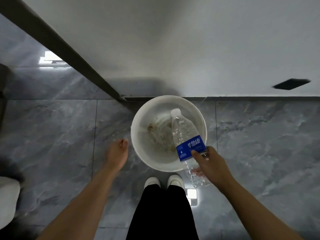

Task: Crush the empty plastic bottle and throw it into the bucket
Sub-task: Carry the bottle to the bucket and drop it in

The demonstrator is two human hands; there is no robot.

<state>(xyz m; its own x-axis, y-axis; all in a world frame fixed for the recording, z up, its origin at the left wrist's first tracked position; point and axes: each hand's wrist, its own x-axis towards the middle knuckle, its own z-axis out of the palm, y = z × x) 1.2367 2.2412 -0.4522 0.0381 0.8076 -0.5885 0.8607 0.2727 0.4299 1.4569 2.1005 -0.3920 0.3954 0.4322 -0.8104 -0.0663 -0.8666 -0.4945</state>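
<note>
Grey marble-tiled floor [60,132], white wall behind. Left to right I logged: left hand [116,153], loosely curled, grasping nothing; white bucket [138,135] on the floor; clear plastic bottle [186,135], blue label, uncrushed, tilted over the bucket; right hand [210,163] gripping its lower half.

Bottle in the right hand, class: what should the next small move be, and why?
Probably bring the left hand across to the bottle and squeeze. The bottle looks round and uncrushed, with its cap on, the right hand has a grip on its lower part, and it hangs over the bucket.
</note>
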